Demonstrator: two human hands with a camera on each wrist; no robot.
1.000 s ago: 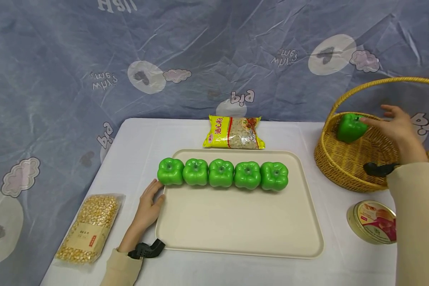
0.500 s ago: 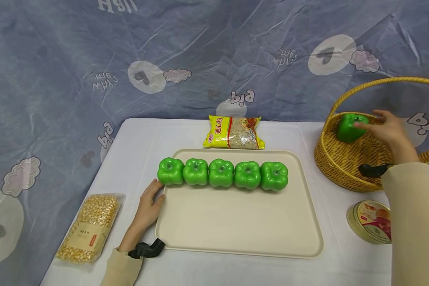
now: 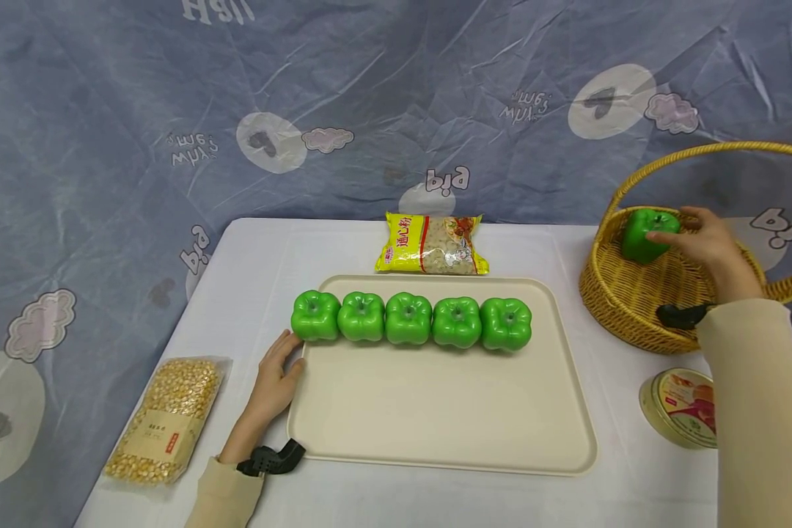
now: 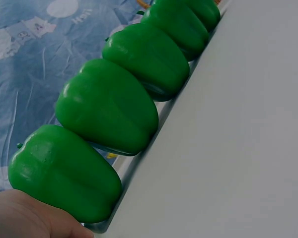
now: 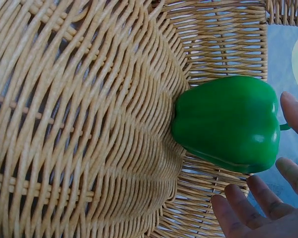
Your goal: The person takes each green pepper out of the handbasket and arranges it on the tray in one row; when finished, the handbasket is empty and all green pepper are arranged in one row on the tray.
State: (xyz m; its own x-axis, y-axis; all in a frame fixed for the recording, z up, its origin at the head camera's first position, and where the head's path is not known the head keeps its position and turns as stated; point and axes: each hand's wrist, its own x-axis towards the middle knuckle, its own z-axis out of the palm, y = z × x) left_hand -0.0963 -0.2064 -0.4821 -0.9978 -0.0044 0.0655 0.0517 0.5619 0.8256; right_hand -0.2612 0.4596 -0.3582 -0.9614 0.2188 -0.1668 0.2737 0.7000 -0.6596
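Note:
Inside the wicker basket (image 3: 623,315) stands one green bell pepper (image 3: 645,235) with its stem up. My right hand (image 3: 713,242) reaches in beside it, thumb and fingers spread. In the right wrist view a gap shows between the fingertips (image 5: 233,191) and that pepper (image 5: 226,124). Several more green bell peppers (image 3: 408,319) form a row along the back of the beige tray (image 3: 435,411). At the tray's left edge lies my left hand (image 3: 273,381), fingers loosely extended next to the leftmost pepper (image 3: 314,315). The left wrist view shows this hand close against that pepper (image 4: 64,173), partly cut off.
Behind the tray lies a yellow pasta packet (image 3: 433,244). A bag of corn kernels (image 3: 167,422) is at the left. A round tin (image 3: 683,411) stands below the basket, partly covered by my right sleeve (image 3: 759,411). The basket's tall handle (image 3: 699,150) arches over its opening.
My right hand has moved left and slightly down inside the basket, closer to the pepper there. My left hand and the row of peppers stay put.

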